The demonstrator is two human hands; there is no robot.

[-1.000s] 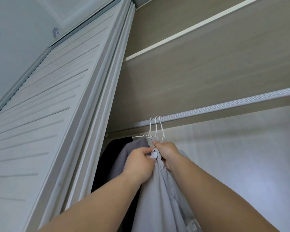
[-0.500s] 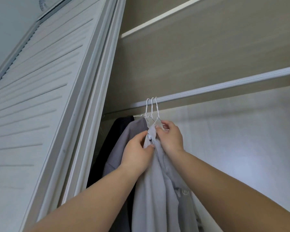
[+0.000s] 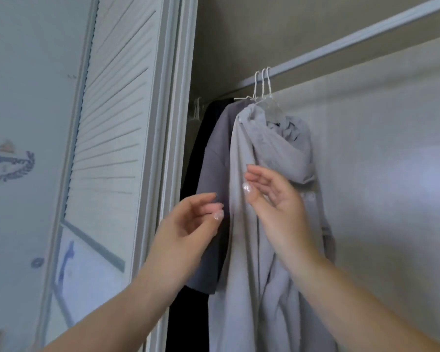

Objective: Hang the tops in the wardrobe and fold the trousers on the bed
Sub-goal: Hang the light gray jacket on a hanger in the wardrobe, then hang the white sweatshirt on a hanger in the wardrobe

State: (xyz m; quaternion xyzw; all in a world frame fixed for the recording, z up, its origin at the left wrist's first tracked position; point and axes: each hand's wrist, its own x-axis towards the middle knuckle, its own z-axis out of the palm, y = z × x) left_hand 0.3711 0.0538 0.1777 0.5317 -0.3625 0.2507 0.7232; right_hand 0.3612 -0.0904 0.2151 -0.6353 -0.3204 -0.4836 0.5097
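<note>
A light grey hooded top (image 3: 259, 153) hangs from a white wire hanger (image 3: 268, 87) on the wardrobe rail (image 3: 346, 44). Behind it to the left hang a darker grey top (image 3: 217, 148) and a black garment (image 3: 198, 153), each on its own hanger. My left hand (image 3: 188, 224) hovers in front of the darker grey top, fingers loosely apart, holding nothing. In front of the light grey top is my right hand (image 3: 272, 196), open, fingers spread, not gripping the cloth. No trousers or bed are in view.
A white louvred wardrobe door (image 3: 112, 123) stands at the left, its frame (image 3: 173, 123) right beside the hanging clothes. The pale back wall of the wardrobe (image 3: 379, 148) spreads to the right of the tops. More hangers (image 3: 196, 107) hang at the far left end of the rail.
Both hands have let go of the light grey top's collar and dropped away from the hanger. The camera has tilted down, showing more of the hanging tops.
</note>
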